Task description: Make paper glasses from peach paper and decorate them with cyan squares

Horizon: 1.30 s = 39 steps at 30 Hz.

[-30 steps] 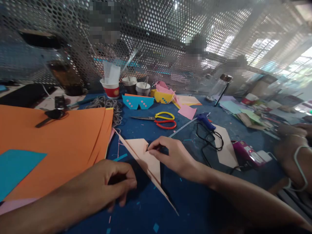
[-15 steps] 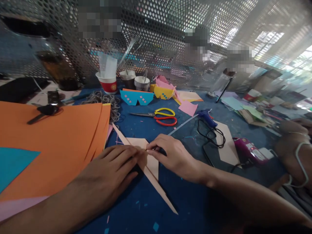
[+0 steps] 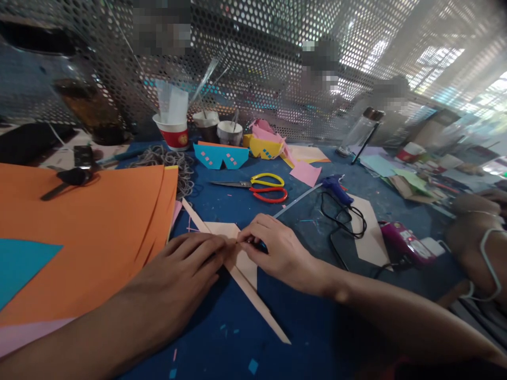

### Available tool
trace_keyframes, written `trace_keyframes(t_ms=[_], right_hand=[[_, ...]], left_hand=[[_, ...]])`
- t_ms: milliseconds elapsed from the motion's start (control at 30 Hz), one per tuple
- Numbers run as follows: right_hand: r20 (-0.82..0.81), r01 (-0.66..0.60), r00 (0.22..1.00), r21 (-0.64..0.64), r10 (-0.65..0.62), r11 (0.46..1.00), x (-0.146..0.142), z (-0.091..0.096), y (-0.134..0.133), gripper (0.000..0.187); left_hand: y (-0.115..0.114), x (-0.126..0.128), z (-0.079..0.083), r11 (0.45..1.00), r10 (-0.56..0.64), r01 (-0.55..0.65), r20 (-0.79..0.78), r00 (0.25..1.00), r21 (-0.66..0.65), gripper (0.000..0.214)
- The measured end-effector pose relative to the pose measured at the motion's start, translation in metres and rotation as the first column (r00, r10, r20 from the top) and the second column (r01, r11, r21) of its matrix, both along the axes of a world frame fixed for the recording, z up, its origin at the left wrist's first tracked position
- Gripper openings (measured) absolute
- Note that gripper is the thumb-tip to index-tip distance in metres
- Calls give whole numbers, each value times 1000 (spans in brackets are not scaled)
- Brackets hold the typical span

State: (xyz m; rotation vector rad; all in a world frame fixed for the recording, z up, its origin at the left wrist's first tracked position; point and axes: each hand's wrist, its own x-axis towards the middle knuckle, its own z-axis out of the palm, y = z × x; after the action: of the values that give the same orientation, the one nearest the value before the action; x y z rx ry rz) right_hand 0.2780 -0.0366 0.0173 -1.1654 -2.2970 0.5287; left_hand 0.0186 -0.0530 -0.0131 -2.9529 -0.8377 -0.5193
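Folded peach paper lies on desk, front & centre, under and btwn the person's 2 hands. Its long axis, a narrow folded strip, runs diagonally: 1 pointed end far-L by the orange sheets, the other near-R, twd the person. Broader part spreads to the far/R side of the strip, w/ 1 straight edge across its far end.

L hand palm down, fingers extended & close together, fingertips resting on the paper, not gripping. R hand curled, thumb & index drawn together in a pinch on the paper, just beside the L fingertips; exact bit caught is hidden.

Desk surface: dark blue, scuffed, small blue & pink paper scraps near the person. Scissors w/ 1 yellow + 1 red handle lie beyond the paper; blue glue gun R of them, black cord looped. Perforated metal screen stands behind, blurred people thru it, bright windows upper R. Another person's arm at R edge.

Labels: red/white cup has a round gold emblem, too small to read; magenta device has pale markings, illegible.
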Motion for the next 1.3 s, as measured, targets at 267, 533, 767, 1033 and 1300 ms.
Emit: trace_keyframes(t_ms=[267,533,767,1033,1300], right_hand=[[0,-11,1000,-21,11,1000,0,-1,1,14],[13,-41,999,0,41,999,1,0,2,19],[18,-37,999,-16,38,999,1,0,3,20],[59,-68,996,10,67,998,3,0,3,20],[97,-117,989,51,112,992,6,1,3,22]], left_hand=[[2,-1,6,1000,7,-6,9,1000,-29,41],[4,-3,7,1000,3,-4,-53,999,-26,38],[6,-5,3,999,-35,35,-45,998,-9,37],[3,-3,7,999,-7,7,5,1000,-37,39],[6,-3,8,1000,-20,21,-29,999,21,40]])
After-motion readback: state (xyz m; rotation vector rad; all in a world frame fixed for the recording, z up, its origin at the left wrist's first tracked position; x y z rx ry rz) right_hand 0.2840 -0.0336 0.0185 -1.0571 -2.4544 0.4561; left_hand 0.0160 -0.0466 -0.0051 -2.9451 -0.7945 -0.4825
